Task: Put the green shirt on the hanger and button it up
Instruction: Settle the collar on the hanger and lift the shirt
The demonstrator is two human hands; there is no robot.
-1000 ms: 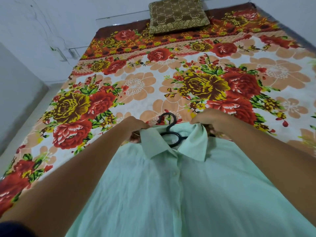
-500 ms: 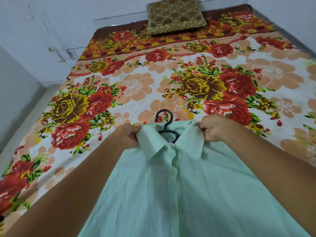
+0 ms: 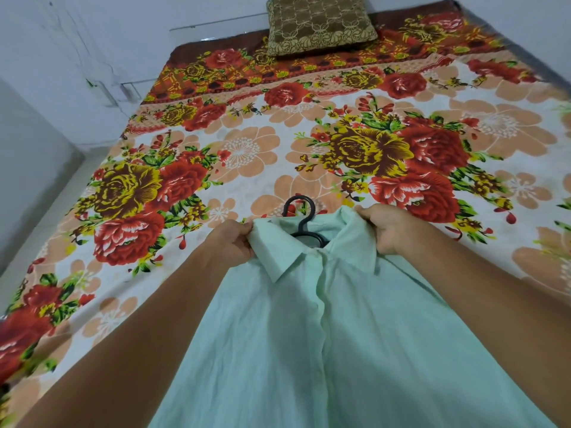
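Note:
The pale green shirt (image 3: 324,335) lies front-up on the bed, its placket closed down the middle. A black hanger (image 3: 301,217) sits inside it; only the hook and neck stick out of the collar. My left hand (image 3: 234,242) grips the left side of the collar. My right hand (image 3: 386,230) grips the right side of the collar at the shoulder. Both forearms reach in from the bottom of the view.
The bed (image 3: 247,156) is covered by a floral sheet in red, yellow and peach. A brown patterned pillow (image 3: 319,23) lies at its far end against the white wall. Floor shows along the bed's left side (image 3: 37,193).
Both hands have pulled the collar sides slightly toward me and apart, and the shirt front has drawn closed over the hanger's neck. The view has shifted a little.

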